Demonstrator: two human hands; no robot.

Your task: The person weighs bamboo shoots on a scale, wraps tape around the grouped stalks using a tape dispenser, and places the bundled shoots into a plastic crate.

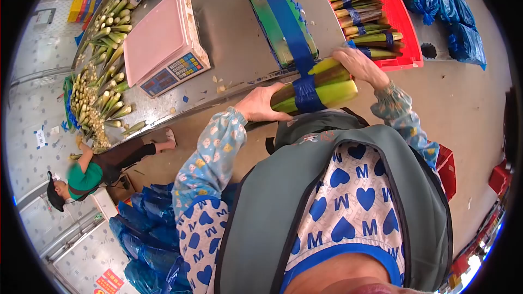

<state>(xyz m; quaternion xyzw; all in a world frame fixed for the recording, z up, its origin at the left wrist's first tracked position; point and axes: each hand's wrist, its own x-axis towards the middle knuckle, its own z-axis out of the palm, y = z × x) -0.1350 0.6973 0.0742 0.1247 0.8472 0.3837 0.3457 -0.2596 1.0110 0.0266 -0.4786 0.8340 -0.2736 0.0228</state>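
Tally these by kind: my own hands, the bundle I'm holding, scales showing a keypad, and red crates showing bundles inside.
Your left hand and right hand: 2
Held bundle: 1
Keypad scale: 1
Red crate showing bundles: 1
Total: 5

Produce-packing workshop, as I read it from my remote post. Long grey metal worktable [223,27]; on it I log a white digital scale with a pinkish square pan [157,35] and a heap of green-white cut stalks [93,95], a worker in a green top and black cap [86,174] beside it. Red perforated plastic crate [407,22] holds blue-taped green-brown stalk bundles [358,17]. Filled shiny blue plastic sacks [155,239] piled nearby.
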